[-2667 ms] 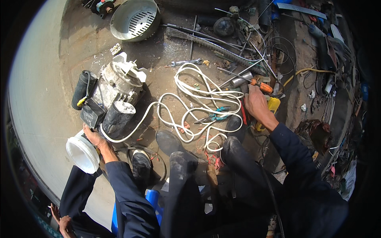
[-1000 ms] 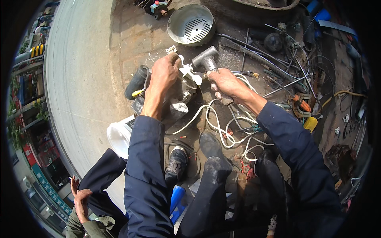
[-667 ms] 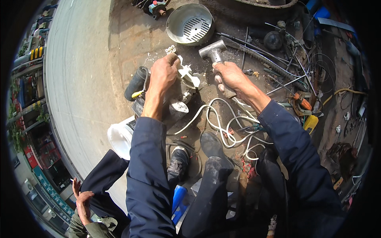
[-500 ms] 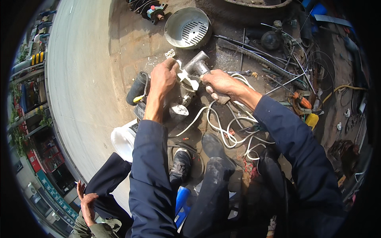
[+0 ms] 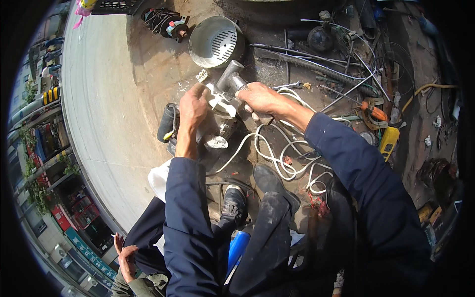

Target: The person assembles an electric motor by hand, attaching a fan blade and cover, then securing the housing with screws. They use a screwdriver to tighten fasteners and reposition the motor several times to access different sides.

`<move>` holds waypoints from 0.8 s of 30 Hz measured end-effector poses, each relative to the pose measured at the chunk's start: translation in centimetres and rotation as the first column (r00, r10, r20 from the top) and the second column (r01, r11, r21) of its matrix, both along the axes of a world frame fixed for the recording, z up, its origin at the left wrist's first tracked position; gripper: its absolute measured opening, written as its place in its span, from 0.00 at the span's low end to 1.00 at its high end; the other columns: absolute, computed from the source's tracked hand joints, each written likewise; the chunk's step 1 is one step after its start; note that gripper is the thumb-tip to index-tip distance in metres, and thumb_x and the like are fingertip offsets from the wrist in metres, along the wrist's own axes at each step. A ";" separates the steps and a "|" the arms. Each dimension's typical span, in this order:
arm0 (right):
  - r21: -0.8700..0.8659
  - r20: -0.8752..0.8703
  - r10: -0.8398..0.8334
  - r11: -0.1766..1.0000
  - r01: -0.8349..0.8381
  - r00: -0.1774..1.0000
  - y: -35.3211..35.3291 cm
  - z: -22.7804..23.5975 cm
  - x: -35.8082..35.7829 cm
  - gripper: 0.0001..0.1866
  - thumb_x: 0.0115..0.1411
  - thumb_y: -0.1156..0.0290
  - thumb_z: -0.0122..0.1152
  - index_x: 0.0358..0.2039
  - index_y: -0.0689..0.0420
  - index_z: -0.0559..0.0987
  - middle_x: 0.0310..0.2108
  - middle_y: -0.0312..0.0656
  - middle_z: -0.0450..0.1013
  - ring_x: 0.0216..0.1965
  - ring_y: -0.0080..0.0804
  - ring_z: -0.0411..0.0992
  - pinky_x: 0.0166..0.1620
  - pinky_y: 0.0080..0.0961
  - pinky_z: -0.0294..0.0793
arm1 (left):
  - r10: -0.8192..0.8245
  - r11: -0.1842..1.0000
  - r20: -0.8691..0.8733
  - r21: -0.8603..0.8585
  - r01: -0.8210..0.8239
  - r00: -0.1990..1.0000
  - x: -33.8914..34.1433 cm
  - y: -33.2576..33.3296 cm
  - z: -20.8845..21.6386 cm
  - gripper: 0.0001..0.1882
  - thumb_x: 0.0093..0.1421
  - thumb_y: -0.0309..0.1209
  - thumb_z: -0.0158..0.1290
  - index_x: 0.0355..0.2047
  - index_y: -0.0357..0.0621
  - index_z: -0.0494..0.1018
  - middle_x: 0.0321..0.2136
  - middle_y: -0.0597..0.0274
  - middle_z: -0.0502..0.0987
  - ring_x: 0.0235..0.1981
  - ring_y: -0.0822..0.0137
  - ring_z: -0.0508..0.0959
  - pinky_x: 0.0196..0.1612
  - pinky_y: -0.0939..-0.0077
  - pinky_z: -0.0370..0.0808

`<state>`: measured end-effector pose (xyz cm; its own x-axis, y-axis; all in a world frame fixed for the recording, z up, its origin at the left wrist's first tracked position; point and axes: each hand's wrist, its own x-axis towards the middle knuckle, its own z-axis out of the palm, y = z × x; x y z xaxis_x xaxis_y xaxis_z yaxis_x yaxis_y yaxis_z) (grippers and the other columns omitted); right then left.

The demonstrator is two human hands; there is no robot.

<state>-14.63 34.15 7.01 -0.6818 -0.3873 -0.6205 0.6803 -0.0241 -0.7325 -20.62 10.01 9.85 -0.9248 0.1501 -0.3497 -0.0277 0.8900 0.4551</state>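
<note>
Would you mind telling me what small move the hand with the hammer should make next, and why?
Probably a short, light tap. The right hand holds the hammer with its head just above the white plastic part on the motor unit, which the left hand steadies; fingers sit close, so a big swing looks risky.

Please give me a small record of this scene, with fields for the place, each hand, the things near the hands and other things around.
place: bare ground, outdoors, littered with tools and wires
left hand: rests on the top of a motor unit
right hand: grips a hammer, its head over the motor unit
near the hands: white cable in loops; round metal vented cover
around: yellow tool, orange-handled pliers, dark shoes
</note>
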 end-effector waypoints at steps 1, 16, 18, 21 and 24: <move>0.018 -0.006 -0.081 0.997 0.081 0.997 -0.1 -0.1 0.2 0.19 0.73 0.59 0.51 0.33 0.62 0.77 0.20 0.37 0.71 0.16 0.28 0.72 0.21 0.32 0.71 | -0.025 1.000 -0.050 -0.009 0.024 0.998 0.0 0.0 -0.1 0.13 0.74 0.35 0.55 0.49 0.38 0.81 0.39 0.51 0.88 0.39 0.56 0.87 0.45 0.64 0.81; 0.061 0.030 -0.007 0.998 0.006 1.000 -0.2 -0.8 0.8 0.24 0.72 0.61 0.52 0.28 0.72 0.79 0.23 0.51 0.77 0.21 0.39 0.79 0.28 0.43 0.76 | -0.006 0.999 -0.032 -0.046 0.004 0.999 0.0 0.0 -0.2 0.13 0.71 0.34 0.56 0.47 0.40 0.83 0.42 0.48 0.89 0.46 0.47 0.88 0.51 0.58 0.81; 0.162 -0.063 -0.022 0.986 0.032 0.998 -0.2 -1.1 0.8 0.25 0.72 0.62 0.52 0.27 0.73 0.79 0.23 0.52 0.77 0.21 0.41 0.79 0.27 0.42 0.77 | 0.003 1.000 -0.037 -0.030 -0.005 0.999 0.2 0.2 -0.1 0.13 0.71 0.34 0.55 0.47 0.40 0.83 0.41 0.49 0.89 0.46 0.48 0.88 0.51 0.59 0.81; 0.023 -0.109 0.030 0.999 -0.027 0.994 -0.3 -1.1 0.7 0.25 0.71 0.62 0.51 0.27 0.74 0.79 0.23 0.52 0.77 0.21 0.41 0.80 0.30 0.42 0.79 | 0.003 0.999 -0.047 -0.046 -0.005 0.999 0.2 0.3 0.1 0.13 0.71 0.34 0.55 0.48 0.40 0.83 0.39 0.50 0.89 0.44 0.50 0.89 0.50 0.60 0.81; 0.046 0.011 0.000 0.999 -0.001 1.000 -0.3 -0.9 0.4 0.24 0.70 0.62 0.51 0.28 0.75 0.79 0.23 0.51 0.78 0.22 0.40 0.81 0.29 0.42 0.77 | -0.006 0.998 -0.044 -0.064 0.003 0.999 0.2 0.5 0.2 0.13 0.71 0.33 0.55 0.47 0.40 0.83 0.39 0.50 0.89 0.44 0.50 0.89 0.50 0.61 0.81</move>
<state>-14.22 33.81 6.13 -0.6748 -0.3584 -0.6451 0.6882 0.0103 -0.7255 -20.41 10.47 10.08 -0.9388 0.1328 -0.3178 -0.0051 0.9172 0.3984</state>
